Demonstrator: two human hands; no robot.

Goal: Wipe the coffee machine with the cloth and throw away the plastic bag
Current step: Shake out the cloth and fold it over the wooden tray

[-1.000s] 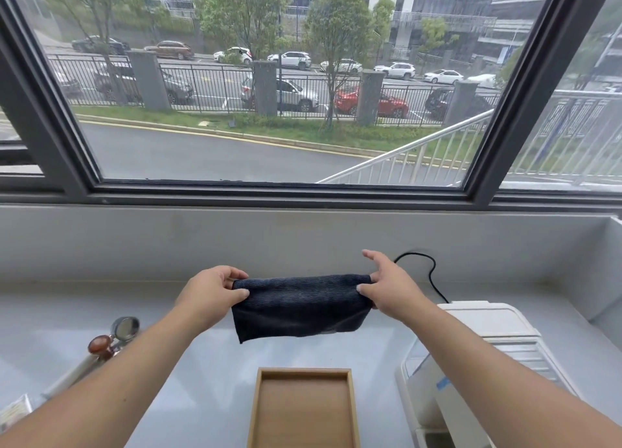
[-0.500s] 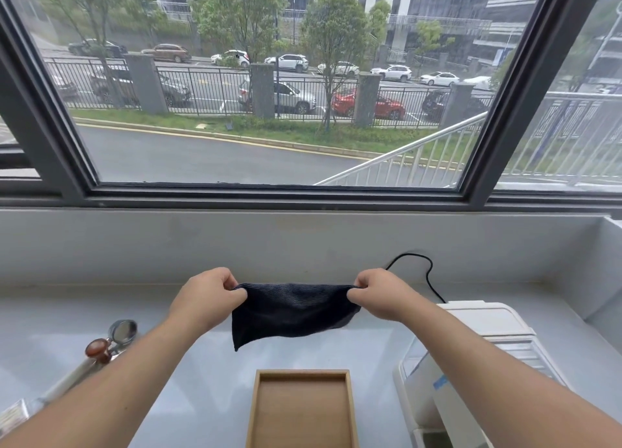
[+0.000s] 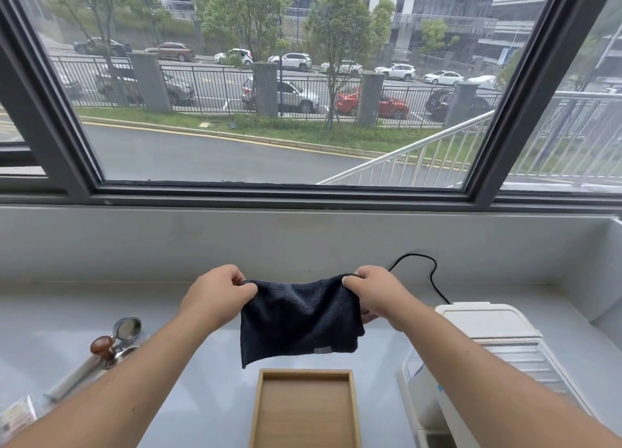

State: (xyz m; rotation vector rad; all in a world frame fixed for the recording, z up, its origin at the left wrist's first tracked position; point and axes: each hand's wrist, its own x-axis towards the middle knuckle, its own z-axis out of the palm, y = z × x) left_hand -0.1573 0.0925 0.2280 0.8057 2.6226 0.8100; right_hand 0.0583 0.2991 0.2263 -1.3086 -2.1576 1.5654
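Observation:
A dark ribbed cloth (image 3: 298, 323) hangs in the air above the counter, stretched between both hands. My left hand (image 3: 217, 296) pinches its upper left corner. My right hand (image 3: 375, 294) grips its upper right corner. The cloth hangs longer than wide, with a small grey label near its lower edge. The white coffee machine (image 3: 494, 340) stands at the right, partly behind my right forearm. At the bottom left edge lies a crinkled plastic bag (image 3: 16, 417), mostly cut off by the frame.
A shallow wooden tray (image 3: 304, 375) sits at the front centre below the cloth. A portafilter and a tamper with a brown knob (image 3: 114, 340) lie at the left. A black power cable (image 3: 430, 272) runs behind the machine. A large window fills the back.
The cloth was held folded and wide; now it has dropped open and hangs longer. My right hand went from fingers spread to closed on the corner. Both hands came slightly closer together.

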